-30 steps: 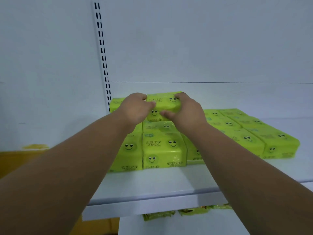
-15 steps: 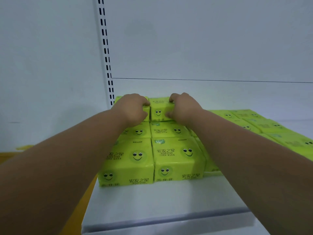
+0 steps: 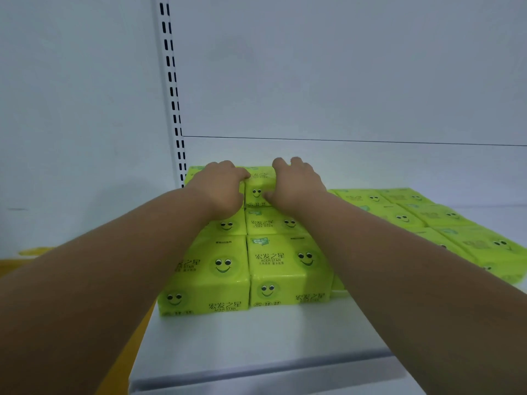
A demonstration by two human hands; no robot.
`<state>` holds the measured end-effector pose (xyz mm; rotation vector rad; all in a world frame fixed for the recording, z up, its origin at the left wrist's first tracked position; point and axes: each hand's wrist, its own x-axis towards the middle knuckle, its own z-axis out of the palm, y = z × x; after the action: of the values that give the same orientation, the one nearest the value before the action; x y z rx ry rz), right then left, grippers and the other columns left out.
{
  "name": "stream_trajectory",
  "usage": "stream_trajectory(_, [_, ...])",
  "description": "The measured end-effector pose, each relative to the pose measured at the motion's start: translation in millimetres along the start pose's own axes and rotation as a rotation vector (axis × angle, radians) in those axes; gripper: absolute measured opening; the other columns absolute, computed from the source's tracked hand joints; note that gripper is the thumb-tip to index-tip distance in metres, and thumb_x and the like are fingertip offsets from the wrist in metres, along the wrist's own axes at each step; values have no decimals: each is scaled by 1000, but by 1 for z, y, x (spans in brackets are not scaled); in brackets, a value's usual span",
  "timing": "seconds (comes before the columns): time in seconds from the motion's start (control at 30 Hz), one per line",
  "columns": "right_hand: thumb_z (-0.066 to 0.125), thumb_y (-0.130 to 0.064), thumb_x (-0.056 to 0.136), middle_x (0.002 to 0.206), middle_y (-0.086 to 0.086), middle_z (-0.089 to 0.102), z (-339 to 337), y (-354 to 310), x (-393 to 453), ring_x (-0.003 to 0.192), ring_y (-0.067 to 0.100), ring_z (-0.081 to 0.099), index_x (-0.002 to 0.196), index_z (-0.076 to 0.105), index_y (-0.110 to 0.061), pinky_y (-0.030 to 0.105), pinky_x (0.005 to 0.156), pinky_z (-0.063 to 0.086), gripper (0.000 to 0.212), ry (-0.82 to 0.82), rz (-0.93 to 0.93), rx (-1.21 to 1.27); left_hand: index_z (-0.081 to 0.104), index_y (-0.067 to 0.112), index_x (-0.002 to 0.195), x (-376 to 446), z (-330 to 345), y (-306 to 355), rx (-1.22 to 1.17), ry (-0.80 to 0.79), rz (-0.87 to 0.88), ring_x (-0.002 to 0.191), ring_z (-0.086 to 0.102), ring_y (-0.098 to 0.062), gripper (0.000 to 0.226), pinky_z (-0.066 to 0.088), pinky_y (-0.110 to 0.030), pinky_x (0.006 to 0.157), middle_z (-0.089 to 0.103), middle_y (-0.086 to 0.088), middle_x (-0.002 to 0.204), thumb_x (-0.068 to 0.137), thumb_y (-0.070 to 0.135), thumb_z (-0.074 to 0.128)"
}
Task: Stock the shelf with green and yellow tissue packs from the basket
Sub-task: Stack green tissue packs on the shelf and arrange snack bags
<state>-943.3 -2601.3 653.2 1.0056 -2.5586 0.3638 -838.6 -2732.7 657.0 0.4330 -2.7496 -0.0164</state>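
Now your left hand (image 3: 221,192) and right hand (image 3: 296,185) grip the rear tissue pack (image 3: 258,185) (top layer), with stacked packs (image 3: 288,269) in front and a lower row (image 3: 422,215) at right on the shelf (image 3: 256,337).

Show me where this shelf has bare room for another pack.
Bare shelf lies between the front row of packs and the front edge. The left rear is crowded: both the left hand and right hand are on the top pack.
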Motion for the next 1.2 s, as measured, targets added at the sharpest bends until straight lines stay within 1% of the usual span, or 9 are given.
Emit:
stream_trajectory(0.13, [63,-36,88,128,12,47,-19,-7,-21,115,31,45,126,47,-13,40,89,40,48,199,-111,103,46,17,141,-15,-14,27,-27,175,84,124,44,-30,48,39,-42,100,49,-8,136,94,14,53])
stream_trajectory(0.27, [60,-17,83,121,9,54,-48,-6,-59,108,31,50,122,53,-10,42,88,42,40,303,-173,241,56,5,115,-40,-30,73,-65,334,189,101,51,-34,32,39,-40,82,57,-13,108,83,2,54])
stream_trajectory(0.43, [59,-3,83,141,9,52,-81,32,-130,126,28,49,142,46,-8,34,105,35,61,495,-165,415,56,6,129,-82,-39,140,-254,531,285,110,53,-33,47,40,-39,94,60,-12,122,82,-1,52])
stream_trajectory(0.57, [61,-1,82,131,7,55,-97,81,-200,120,21,52,139,48,-9,26,101,37,59,577,-107,542,58,6,129,-120,-35,209,-385,593,323,116,54,-29,42,36,-32,101,60,-9,126,87,3,57])
stream_trajectory(0.73, [62,1,82,128,6,57,-102,163,-291,119,18,53,135,50,-6,17,102,35,54,599,-79,538,63,-2,120,-176,-1,319,-416,620,376,109,59,-33,41,40,-36,100,64,-16,117,80,-6,59])
stream_trajectory(0.87, [62,1,82,125,7,57,-83,244,-374,117,19,53,134,51,-4,19,100,37,53,530,18,499,62,2,122,-217,52,414,-552,446,313,111,57,-31,45,36,-32,99,64,-13,119,78,-5,58])
stream_trajectory(0.97, [62,0,85,123,7,58,-55,299,-437,115,17,52,133,51,-4,17,98,37,50,446,134,484,61,2,123,-243,106,471,-613,299,332,112,56,-29,44,36,-31,100,63,-12,121,81,-5,56])
stream_trajectory(1.1, [61,-1,85,127,8,58,2,350,-514,118,20,54,136,50,-6,27,100,40,52,276,378,541,61,1,125,-283,192,527,-671,49,318,114,57,-33,41,42,-39,100,62,-15,123,84,-4,55])
stream_trajectory(1.2, [61,-2,83,127,9,58,57,375,-571,117,22,54,135,52,-6,26,99,39,53,145,551,578,60,-1,124,-319,268,549,-702,-145,308,111,58,-33,40,39,-33,98,62,-17,121,84,-4,54])
